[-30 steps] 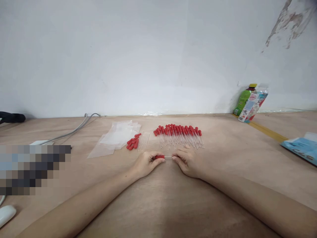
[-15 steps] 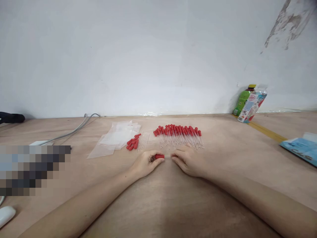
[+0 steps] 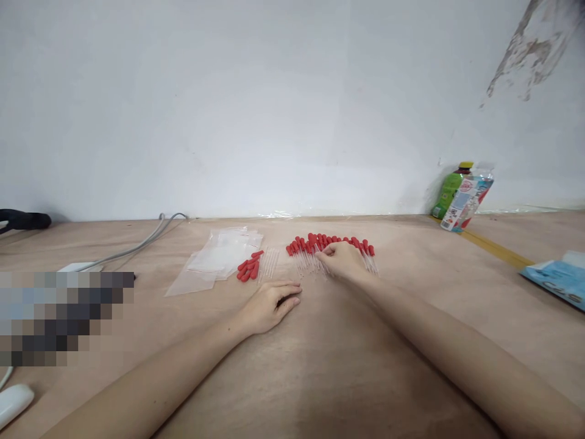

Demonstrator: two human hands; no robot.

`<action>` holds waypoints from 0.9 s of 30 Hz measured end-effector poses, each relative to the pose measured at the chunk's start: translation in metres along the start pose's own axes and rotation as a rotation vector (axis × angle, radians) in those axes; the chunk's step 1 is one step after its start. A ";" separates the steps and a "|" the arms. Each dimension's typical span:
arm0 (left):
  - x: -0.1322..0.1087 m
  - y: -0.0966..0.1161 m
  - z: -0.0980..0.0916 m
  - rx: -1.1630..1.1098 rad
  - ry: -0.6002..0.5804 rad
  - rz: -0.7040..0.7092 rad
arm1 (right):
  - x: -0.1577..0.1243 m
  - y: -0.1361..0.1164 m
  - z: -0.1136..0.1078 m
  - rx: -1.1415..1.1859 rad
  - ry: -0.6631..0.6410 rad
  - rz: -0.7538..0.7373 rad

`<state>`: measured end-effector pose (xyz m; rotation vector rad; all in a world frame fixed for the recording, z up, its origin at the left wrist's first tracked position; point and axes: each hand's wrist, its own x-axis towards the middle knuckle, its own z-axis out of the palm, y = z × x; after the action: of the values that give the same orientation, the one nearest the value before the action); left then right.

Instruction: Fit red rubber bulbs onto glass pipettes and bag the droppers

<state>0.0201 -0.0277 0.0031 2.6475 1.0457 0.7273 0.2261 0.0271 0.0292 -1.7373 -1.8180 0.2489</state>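
Note:
My left hand (image 3: 273, 306) rests on the table, its thumb and fingers apart and nothing between them. Out at the row of red-bulbed droppers (image 3: 298, 245), my right hand (image 3: 343, 261) pinches a dropper (image 3: 312, 238) by its thin clear tube, low over the others. That hand covers part of the row. Several loose red rubber bulbs (image 3: 249, 266) lie in a small heap beyond my left hand. Beside them, thin clear tubes (image 3: 269, 264) are laid out roughly parallel.
Clear plastic bags (image 3: 219, 253) lie left of the bulbs. A grey cable (image 3: 141, 245) runs to a pixelated area at left, near a white mouse (image 3: 14, 403). At right are a green bottle (image 3: 450, 192), a printed carton-like pack (image 3: 467, 201) and a blue packet (image 3: 555, 280).
My right hand has moved forward to the dropper row with the dropper. My left hand has let go of its red bulb and stayed near the same spot.

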 end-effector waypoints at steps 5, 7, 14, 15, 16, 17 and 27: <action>0.000 -0.002 -0.001 -0.012 -0.008 0.018 | 0.015 -0.023 0.030 -0.102 0.037 0.002; 0.000 -0.003 -0.001 -0.018 -0.003 0.028 | 0.019 -0.023 0.039 -0.137 0.043 0.011; 0.000 0.000 -0.001 -0.007 0.026 0.028 | 0.015 -0.022 0.042 -0.187 0.063 -0.052; 0.001 0.001 -0.001 0.024 0.049 0.012 | 0.013 -0.025 0.042 -0.184 0.062 -0.077; 0.001 0.001 -0.002 0.070 0.088 -0.020 | 0.011 -0.028 0.042 -0.181 0.061 -0.103; 0.001 0.001 -0.003 0.127 0.143 -0.068 | 0.008 -0.033 0.043 -0.179 0.057 -0.128; 0.001 -0.050 -0.034 0.479 0.482 -0.610 | 0.007 -0.074 0.072 -0.213 -0.037 -0.173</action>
<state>-0.0256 0.0097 0.0146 2.2809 2.2666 1.0880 0.1258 0.0438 0.0127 -1.7107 -2.0722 0.0169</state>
